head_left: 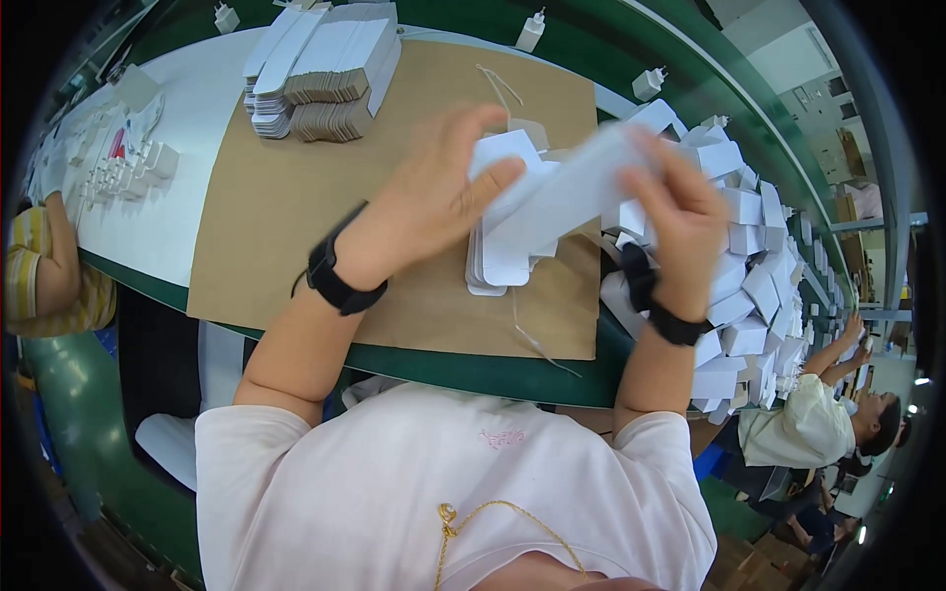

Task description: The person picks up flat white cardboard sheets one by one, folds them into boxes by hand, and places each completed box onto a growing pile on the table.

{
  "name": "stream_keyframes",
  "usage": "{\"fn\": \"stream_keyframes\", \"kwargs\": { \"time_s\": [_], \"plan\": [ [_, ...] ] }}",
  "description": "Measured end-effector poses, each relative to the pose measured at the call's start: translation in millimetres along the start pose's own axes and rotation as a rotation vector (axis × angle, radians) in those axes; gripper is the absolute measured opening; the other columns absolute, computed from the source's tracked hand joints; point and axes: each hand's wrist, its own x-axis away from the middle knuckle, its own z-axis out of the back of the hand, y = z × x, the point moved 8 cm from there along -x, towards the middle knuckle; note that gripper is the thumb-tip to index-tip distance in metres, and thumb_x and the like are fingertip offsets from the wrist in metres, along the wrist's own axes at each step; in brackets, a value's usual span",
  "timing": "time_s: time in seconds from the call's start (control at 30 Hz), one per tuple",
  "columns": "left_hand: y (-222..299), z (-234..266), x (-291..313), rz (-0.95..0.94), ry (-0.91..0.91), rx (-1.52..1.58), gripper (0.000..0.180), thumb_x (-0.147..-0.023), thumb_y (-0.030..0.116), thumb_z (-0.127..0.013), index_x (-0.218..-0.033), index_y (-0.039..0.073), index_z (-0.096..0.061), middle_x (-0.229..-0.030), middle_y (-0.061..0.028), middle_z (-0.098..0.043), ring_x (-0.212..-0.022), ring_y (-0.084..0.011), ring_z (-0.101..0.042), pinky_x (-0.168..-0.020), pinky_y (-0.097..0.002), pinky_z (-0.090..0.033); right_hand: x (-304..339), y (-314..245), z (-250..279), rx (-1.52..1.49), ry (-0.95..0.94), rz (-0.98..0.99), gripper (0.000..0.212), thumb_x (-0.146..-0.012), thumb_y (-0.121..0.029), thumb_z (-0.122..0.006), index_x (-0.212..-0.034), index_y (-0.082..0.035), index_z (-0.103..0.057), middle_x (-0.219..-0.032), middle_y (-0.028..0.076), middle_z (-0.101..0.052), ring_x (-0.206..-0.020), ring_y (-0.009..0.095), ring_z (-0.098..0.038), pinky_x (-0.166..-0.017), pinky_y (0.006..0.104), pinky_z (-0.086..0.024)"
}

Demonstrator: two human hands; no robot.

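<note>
A white flat-folded carton (576, 192), blurred by motion, slants across the middle of the view. My right hand (680, 197) grips its upper right end between thumb and fingers. My left hand (434, 192) is open, thumb and fingers apart, at the left side of a small stack of flat white cartons (488, 266). Whether its fingertips touch the stack I cannot tell. That stack lies on a brown cardboard sheet (286, 236), and a loose white string (537, 340) runs out from under it. Both my wrists wear black bands.
A large heap of folded white boxes (749, 266) lies right of the sheet. Bundled flat cartons (330, 69) stand at its far left. White plug adapters (530, 32) sit along the green far strip; more adapters (128, 172) stand left. Other people work at both sides.
</note>
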Motion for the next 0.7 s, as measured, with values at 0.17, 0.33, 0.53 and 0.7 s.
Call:
{"fn": "stream_keyframes", "kwargs": {
  "time_s": [0.17, 0.33, 0.53, 0.7],
  "plan": [
    [-55, 2, -2, 0.394, -0.105, -0.416, 0.045, -0.077, 0.03, -0.065, -0.107, -0.002, -0.053, -0.096, -0.0202, -0.059, -0.087, -0.0356, -0.054, -0.073, -0.0409, -0.045, 7, -53, 89, 0.847, 0.55, 0.473, 0.018, -0.077, -0.008, -0.067, -0.095, -0.006, -0.068, -0.104, 0.008, -0.064, -0.097, 0.019, -0.057, -0.083, 0.0295, -0.044],
    [-30, 3, -5, 0.396, -0.134, -0.062, 0.035, -0.076, 0.025, -0.066, -0.096, -0.002, -0.056, -0.081, -0.016, -0.06, -0.074, -0.0268, -0.058, -0.066, -0.0335, -0.045, -8, -6, 44, 0.368, 0.223, 0.168, 0.023, -0.08, -0.012, -0.066, -0.1, -0.003, -0.065, -0.098, 0.007, -0.064, -0.082, 0.012, -0.059, -0.073, 0.0225, -0.045],
    [24, -3, 0, 0.154, -0.016, 0.092, 0.024, -0.082, 0.023, -0.061, -0.089, 0.001, -0.053, -0.08, -0.0126, -0.057, -0.074, -0.0263, -0.055, -0.066, -0.0318, -0.044, -1, 17, -38, 0.093, -0.132, 0.039, 0.039, -0.084, -0.013, -0.062, -0.121, -0.004, -0.052, -0.088, 0.005, -0.063, -0.076, 0.009, -0.057, -0.069, 0.021, -0.045],
    [44, -16, 8, -0.217, 0.011, -0.056, 0.025, -0.079, 0.019, -0.064, -0.091, 0.002, -0.051, -0.084, -0.0124, -0.055, -0.084, -0.0329, -0.051, -0.073, -0.0365, -0.043, -5, 31, -43, -0.31, -0.089, -0.04, 0.036, -0.083, -0.01, -0.063, -0.116, -0.002, -0.05, -0.105, 0.01, -0.057, -0.085, 0.015, -0.059, -0.073, 0.0251, -0.049]
  ]
}}
